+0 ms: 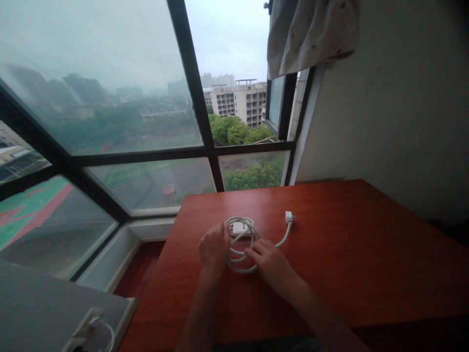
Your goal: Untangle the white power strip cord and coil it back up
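Observation:
A white extension cord [242,270] lies in loose loops on the wooden table. Inside the loops sits its white socket block [240,229], partly covered by strands of cable. My left hand [214,248] is closed at the left side of the coil, gripping the cable, with most of its fingertips hidden. From the right, my right hand [270,261] has its fingers bent together on the cable at the coil's lower right. One end runs out past that hand to a white plug [289,217], which rests on the tabletop with its prongs pointing right.
The reddish-brown table [348,259] reaches back to a dark-framed window [210,146] and a pale wall [366,112] on the right. A curtain [311,39] hangs above. At lower left, a wall socket [86,325] has a white cable plugged in.

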Action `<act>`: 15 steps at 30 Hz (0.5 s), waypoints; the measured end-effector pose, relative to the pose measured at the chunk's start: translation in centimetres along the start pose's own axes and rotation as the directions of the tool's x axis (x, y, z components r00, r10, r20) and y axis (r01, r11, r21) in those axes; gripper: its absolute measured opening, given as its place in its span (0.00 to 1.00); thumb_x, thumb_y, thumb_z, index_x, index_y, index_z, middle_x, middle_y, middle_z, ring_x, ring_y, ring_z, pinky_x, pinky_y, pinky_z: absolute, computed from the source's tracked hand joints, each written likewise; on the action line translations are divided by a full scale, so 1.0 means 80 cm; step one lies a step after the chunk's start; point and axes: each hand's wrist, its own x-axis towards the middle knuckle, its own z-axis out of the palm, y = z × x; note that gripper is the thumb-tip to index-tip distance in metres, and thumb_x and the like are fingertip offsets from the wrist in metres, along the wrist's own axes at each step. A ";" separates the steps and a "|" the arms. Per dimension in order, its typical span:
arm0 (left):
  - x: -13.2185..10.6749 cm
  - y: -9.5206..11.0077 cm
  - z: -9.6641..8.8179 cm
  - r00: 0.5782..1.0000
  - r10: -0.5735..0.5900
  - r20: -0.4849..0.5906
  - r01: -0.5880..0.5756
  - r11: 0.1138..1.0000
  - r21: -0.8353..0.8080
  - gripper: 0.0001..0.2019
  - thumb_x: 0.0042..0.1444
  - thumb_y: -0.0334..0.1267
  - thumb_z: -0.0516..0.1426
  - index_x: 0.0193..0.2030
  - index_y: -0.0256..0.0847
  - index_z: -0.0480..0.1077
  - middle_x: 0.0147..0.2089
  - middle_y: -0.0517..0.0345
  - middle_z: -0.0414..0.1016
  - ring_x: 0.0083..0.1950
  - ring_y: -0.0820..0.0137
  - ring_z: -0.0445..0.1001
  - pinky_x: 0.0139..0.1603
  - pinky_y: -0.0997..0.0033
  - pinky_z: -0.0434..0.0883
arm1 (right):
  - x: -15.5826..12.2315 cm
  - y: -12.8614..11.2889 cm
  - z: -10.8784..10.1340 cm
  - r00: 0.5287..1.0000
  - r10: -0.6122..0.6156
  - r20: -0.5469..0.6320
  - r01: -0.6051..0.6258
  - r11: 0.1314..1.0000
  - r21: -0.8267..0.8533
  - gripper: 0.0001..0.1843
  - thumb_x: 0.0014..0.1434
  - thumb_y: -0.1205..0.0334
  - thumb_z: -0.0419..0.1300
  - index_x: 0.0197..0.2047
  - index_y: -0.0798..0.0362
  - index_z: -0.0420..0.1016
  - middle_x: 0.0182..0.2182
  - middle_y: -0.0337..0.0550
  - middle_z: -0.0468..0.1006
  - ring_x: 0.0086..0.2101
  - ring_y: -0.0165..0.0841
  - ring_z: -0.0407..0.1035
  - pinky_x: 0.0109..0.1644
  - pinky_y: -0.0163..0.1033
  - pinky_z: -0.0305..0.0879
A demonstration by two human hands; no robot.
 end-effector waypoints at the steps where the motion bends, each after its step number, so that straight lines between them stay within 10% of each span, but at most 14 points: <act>1: 0.004 -0.003 0.000 1.000 -0.005 -0.001 0.005 1.000 -0.021 0.17 0.64 0.44 0.47 0.35 0.41 0.74 0.36 0.47 0.79 0.34 0.61 0.76 0.29 0.69 0.59 | -0.008 0.006 -0.008 1.000 -0.009 0.001 0.009 1.000 0.002 0.10 0.61 0.70 0.58 0.45 0.51 0.75 0.36 0.43 0.77 0.40 0.36 0.68 0.44 0.40 0.64; 7: 0.029 -0.029 0.006 0.999 -0.039 0.017 0.042 0.843 -0.537 0.15 0.59 0.45 0.51 0.40 0.38 0.74 0.27 0.53 0.75 0.29 0.66 0.73 0.30 0.72 0.63 | -0.066 0.072 -0.051 0.996 0.074 -0.055 -0.071 0.996 0.054 0.14 0.64 0.70 0.52 0.48 0.48 0.74 0.39 0.44 0.77 0.40 0.36 0.70 0.44 0.41 0.66; 11: 0.034 -0.036 0.016 0.977 -0.066 0.202 0.212 0.371 -0.904 0.20 0.52 0.48 0.58 0.46 0.34 0.72 0.22 0.62 0.69 0.22 0.72 0.68 0.24 0.76 0.63 | -0.092 0.121 -0.063 0.967 0.245 -0.071 -0.245 0.969 0.012 0.15 0.62 0.71 0.50 0.47 0.51 0.74 0.43 0.47 0.78 0.43 0.37 0.71 0.48 0.44 0.66; 15: 0.032 -0.034 0.019 0.928 0.000 0.373 0.373 -0.012 -0.928 0.18 0.46 0.46 0.63 0.39 0.35 0.72 0.22 0.65 0.67 0.20 0.78 0.65 0.20 0.81 0.61 | -0.096 0.144 -0.063 0.941 0.339 0.004 -0.338 0.939 -0.058 0.14 0.60 0.71 0.51 0.44 0.53 0.75 0.42 0.47 0.78 0.43 0.39 0.71 0.49 0.45 0.65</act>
